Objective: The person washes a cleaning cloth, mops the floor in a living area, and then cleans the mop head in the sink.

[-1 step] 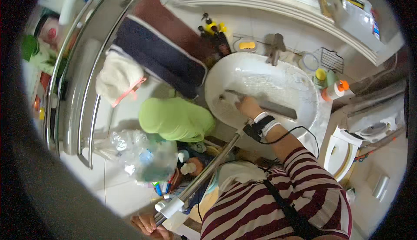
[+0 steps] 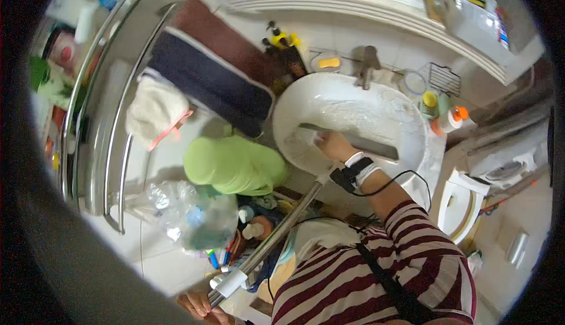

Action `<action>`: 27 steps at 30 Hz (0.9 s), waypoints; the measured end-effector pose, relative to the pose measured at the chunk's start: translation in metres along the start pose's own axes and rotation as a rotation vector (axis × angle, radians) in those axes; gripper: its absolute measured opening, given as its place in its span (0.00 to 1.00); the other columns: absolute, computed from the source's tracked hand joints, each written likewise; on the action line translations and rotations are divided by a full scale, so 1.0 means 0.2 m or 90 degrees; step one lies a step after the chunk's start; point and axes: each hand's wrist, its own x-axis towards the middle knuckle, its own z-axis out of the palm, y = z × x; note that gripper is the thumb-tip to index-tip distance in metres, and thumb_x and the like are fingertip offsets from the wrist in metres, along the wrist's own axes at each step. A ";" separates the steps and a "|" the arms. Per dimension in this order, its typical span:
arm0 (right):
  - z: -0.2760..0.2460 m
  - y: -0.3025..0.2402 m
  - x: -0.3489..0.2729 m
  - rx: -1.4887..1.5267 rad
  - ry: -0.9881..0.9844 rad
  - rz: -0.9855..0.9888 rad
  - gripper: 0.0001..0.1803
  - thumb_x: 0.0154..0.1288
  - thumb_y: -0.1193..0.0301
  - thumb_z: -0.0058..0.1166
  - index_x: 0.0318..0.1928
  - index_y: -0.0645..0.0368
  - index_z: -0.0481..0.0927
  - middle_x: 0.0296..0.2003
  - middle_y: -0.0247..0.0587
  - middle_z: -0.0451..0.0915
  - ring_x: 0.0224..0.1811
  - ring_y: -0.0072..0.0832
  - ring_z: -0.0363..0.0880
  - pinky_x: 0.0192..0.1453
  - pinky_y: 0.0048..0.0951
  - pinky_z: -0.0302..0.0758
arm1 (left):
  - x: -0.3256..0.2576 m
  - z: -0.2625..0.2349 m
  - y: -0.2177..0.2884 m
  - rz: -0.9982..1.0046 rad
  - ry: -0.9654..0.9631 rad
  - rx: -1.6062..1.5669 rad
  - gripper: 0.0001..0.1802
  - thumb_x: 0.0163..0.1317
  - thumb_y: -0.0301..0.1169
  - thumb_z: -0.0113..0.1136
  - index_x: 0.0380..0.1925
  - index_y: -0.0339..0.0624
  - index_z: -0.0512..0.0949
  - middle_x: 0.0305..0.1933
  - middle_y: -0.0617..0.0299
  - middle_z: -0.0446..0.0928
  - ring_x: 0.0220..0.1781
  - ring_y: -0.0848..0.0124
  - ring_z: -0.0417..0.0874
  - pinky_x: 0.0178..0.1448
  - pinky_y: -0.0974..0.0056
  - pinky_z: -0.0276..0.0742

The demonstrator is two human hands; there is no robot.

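Observation:
My right hand is down inside the white washbasin, pressing a pale scrub pad against the basin's left inner wall. A black device on a white strap with a black cable sits on that wrist. My left hand shows only partly at the lower edge, its fingers beside the white end fitting of a slanted metal pole. The pole runs up to the basin's front rim. Whether the fingers grip it is hidden by the picture's edge.
A tap and a soap dish stand behind the basin, with bottles at its right rim. A green cloth bundle, a clear plastic bag and several small containers lie left of it. Metal rails curve along the left.

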 end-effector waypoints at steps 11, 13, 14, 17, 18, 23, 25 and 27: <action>-1.54 0.69 -0.58 -0.642 0.396 0.366 0.07 0.51 0.71 0.48 0.28 0.58 0.78 0.29 0.47 0.78 0.28 0.44 0.78 0.30 0.40 0.75 | 0.13 0.19 -0.09 0.120 -0.029 -0.031 0.23 0.65 0.35 0.47 0.13 0.49 0.51 0.16 0.70 0.46 0.18 0.75 0.48 0.25 0.67 0.48; -1.58 0.71 -0.58 -0.667 0.406 0.304 0.06 0.51 0.70 0.49 0.27 0.58 0.78 0.26 0.46 0.78 0.25 0.42 0.78 0.28 0.39 0.75 | 0.15 0.21 -0.10 0.154 -0.027 -0.154 0.24 0.65 0.37 0.47 0.13 0.49 0.51 0.16 0.70 0.46 0.18 0.76 0.47 0.25 0.67 0.48; -1.62 0.71 -0.59 -0.688 0.425 0.253 0.06 0.50 0.70 0.50 0.26 0.57 0.78 0.24 0.45 0.78 0.23 0.40 0.78 0.25 0.39 0.75 | 0.36 0.01 0.02 0.101 -0.606 0.072 0.24 0.65 0.39 0.48 0.13 0.49 0.51 0.16 0.71 0.46 0.18 0.76 0.47 0.25 0.67 0.48; -1.54 0.38 -0.55 -0.593 0.409 0.221 0.07 0.51 0.69 0.50 0.25 0.59 0.77 0.24 0.47 0.78 0.24 0.43 0.78 0.27 0.42 0.74 | 0.18 0.28 0.00 0.205 -0.017 -0.209 0.23 0.64 0.40 0.50 0.13 0.49 0.55 0.14 0.70 0.49 0.18 0.76 0.52 0.25 0.68 0.53; -1.45 0.26 -0.55 -0.502 0.378 0.164 0.09 0.51 0.68 0.52 0.27 0.62 0.76 0.25 0.51 0.77 0.27 0.46 0.78 0.31 0.43 0.74 | 0.17 0.23 0.06 0.185 -0.087 -0.211 0.22 0.62 0.42 0.51 0.14 0.49 0.58 0.15 0.70 0.54 0.19 0.75 0.56 0.26 0.69 0.56; -0.81 0.40 -0.40 -0.216 0.048 0.015 0.10 0.52 0.68 0.50 0.32 0.61 0.77 0.28 0.55 0.77 0.32 0.50 0.76 0.38 0.46 0.73 | 0.14 0.33 0.20 0.202 -0.095 -0.204 0.19 0.62 0.44 0.51 0.18 0.48 0.63 0.16 0.70 0.58 0.19 0.76 0.58 0.26 0.70 0.57; -0.62 0.53 -0.30 -0.217 0.007 -0.029 0.10 0.52 0.69 0.49 0.32 0.61 0.77 0.28 0.55 0.77 0.31 0.51 0.76 0.38 0.47 0.72 | 0.14 0.33 0.24 0.196 -0.137 -0.168 0.19 0.62 0.45 0.51 0.19 0.47 0.64 0.16 0.70 0.58 0.20 0.76 0.59 0.26 0.70 0.58; -0.48 0.59 -0.23 -0.185 0.004 -0.079 0.08 0.51 0.70 0.48 0.29 0.62 0.76 0.25 0.56 0.75 0.30 0.52 0.74 0.35 0.48 0.70 | 0.12 0.35 0.24 0.204 -0.118 -0.136 0.20 0.62 0.46 0.50 0.18 0.47 0.64 0.16 0.70 0.58 0.19 0.76 0.60 0.26 0.70 0.58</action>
